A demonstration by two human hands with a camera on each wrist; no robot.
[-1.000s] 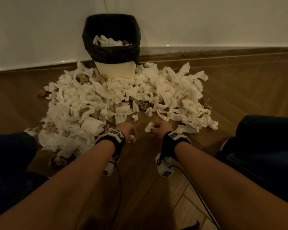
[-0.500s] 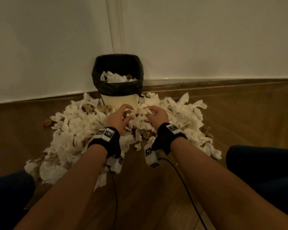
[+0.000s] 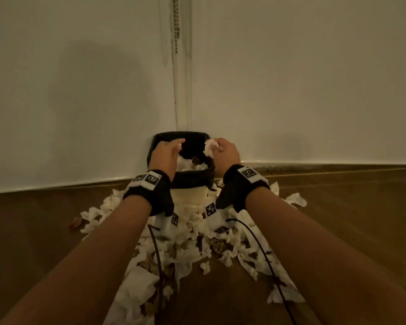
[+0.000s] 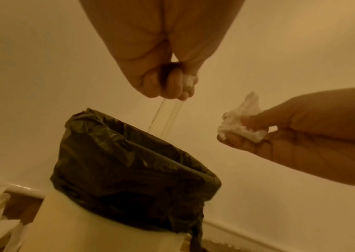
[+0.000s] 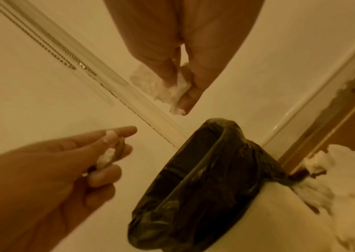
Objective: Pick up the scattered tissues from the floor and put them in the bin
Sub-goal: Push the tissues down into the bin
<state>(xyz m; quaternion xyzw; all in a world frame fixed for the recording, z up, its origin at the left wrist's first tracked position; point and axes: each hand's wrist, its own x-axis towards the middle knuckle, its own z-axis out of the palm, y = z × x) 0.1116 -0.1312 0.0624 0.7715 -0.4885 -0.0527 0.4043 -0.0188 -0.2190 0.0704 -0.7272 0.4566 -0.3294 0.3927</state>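
1. Nearest the viewer, the scattered tissues (image 3: 192, 249) are lying heaped on the wooden floor (image 3: 352, 221), spreading from 6 o'clock up to the foot of the bin (image 3: 189, 194). They are looking feather-light, soft and crumpled, so I judge a loose pinch anywhere on a fold is enough; squeezing is only compacting them, and thin sheets may tear or drift.
2. Further on, the left hand (image 3: 165, 152) is hovering over the bin's 9 o'clock rim, its fingers (image 4: 173, 84) curled together and pinching a small wad (image 4: 189, 83).
3. The right hand (image 3: 227, 152) is hovering at the 3 o'clock rim, thumb and fingers (image 5: 190, 97) clamped on a larger crumpled tissue (image 3: 210, 147).
4. The head view is showing tissues already inside the black liner (image 3: 192, 178); the wrist views are seeing the bin from below and hiding its contents.
5. The left wrist view alone is revealing how tiny the left wad is; the head view is barely showing it.
6. Farthest, a bead chain (image 3: 176, 24) is hanging at 12 o'clock in the wall corner.
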